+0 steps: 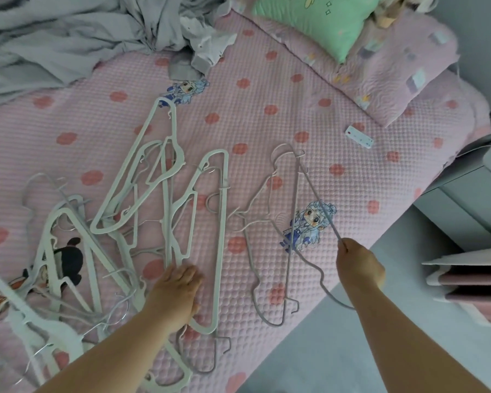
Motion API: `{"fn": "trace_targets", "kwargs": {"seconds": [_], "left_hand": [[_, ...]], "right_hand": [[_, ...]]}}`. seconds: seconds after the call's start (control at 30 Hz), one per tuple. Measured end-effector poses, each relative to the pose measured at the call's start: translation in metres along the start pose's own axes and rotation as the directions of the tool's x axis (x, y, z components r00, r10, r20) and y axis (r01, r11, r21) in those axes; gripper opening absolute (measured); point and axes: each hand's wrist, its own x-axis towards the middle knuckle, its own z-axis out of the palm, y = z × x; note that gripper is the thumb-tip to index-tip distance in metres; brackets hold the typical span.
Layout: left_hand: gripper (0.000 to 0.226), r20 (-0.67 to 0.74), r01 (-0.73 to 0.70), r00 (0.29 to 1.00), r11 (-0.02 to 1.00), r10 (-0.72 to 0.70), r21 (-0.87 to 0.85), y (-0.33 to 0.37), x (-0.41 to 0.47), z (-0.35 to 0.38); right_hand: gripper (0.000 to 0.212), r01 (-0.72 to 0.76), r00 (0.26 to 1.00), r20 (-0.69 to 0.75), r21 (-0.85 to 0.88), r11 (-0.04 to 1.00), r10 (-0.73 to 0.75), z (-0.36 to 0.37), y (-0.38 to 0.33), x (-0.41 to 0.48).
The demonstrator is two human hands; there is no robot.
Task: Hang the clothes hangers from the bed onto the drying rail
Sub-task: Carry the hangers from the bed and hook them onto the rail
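Observation:
Several pale plastic hangers [165,177] lie tangled across the left and middle of the pink bed [267,89]. My right hand [360,265] is shut on a thin grey wire hanger [313,191], lifted near the bed's right edge. Two more thin grey hangers [253,251] lie beside it on the cover. My left hand [179,287] rests palm down with fingers together on the lower ends of the white hangers, beside a long white hanger [220,245]. The drying rail is not in view.
A crumpled grey blanket [68,38] covers the bed's far left. A green pillow [318,18] and a pink pillow [394,69] lie at the head. A small white remote [359,136] sits near them. Grey floor [352,350] and furniture [471,273] border the right.

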Motion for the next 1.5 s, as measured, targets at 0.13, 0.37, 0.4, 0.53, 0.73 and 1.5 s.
{"fn": "trace_targets", "kwargs": {"seconds": [0.13,0.37,0.4,0.53,0.73,1.5], "left_hand": [[0.050,-0.001,0.031,1.000,0.996,-0.031,-0.079,0.003,0.001,-0.011],[0.033,-0.178,-0.050,0.984,0.934,-0.015,-0.354,0.038,-0.010,-0.083],[0.033,-0.214,-0.101,0.977,0.886,0.002,-0.452,0.051,-0.011,-0.100],[0.036,-0.333,-0.341,0.938,0.434,0.097,-0.834,0.130,-0.026,-0.181],[0.015,-0.399,-0.436,0.866,0.065,0.301,-0.898,0.256,-0.091,-0.255],[0.033,-0.608,-0.985,0.128,0.031,0.783,-0.167,0.717,-0.366,-0.243]], "right_hand": [[0.033,-0.073,0.997,-0.014,0.117,0.990,0.075,-0.028,0.022,-0.005],[0.031,-0.116,0.992,0.003,0.372,0.921,0.124,-0.077,0.047,-0.033],[0.030,-0.119,0.992,0.001,0.405,0.907,0.130,-0.084,0.051,-0.038],[0.020,-0.121,0.984,-0.037,0.585,0.802,0.175,-0.114,0.072,-0.058],[0.018,-0.086,0.943,-0.126,0.803,0.590,0.309,-0.161,0.133,-0.096],[0.056,-0.275,0.317,-0.785,0.461,0.844,0.532,-0.349,0.614,-0.397]]}}
